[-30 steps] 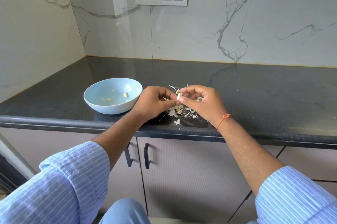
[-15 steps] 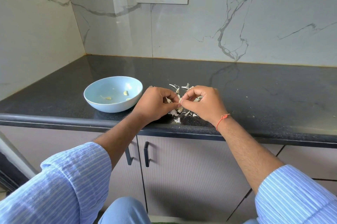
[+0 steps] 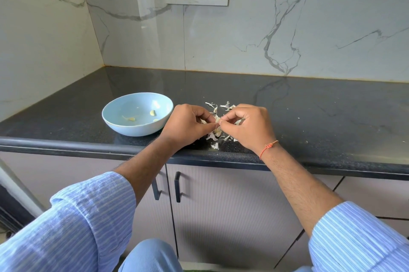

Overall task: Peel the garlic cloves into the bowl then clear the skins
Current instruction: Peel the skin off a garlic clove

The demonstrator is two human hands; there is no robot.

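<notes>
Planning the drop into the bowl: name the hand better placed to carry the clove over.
Left. The left hand sits right beside the bowl; the right hand is farther away. Both pinch the garlic clove.

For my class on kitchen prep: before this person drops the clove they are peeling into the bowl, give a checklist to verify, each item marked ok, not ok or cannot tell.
1. Clove held securely: the left hand and right hand both pinch the garlic clove between them. Ok.
2. Clove fully peeled: fingers hide most of it. Cannot tell.
3. Bowl within reach: it sits just beside the left hand, upright. Ok.
4. Bowl holds only peeled pieces: a few pale pieces lie inside; too small to rule out skin. Cannot tell.
5. Skins kept out of the bowl: they lie on the counter under the hands. Ok.
6. Skins cleared: not ok.
</notes>
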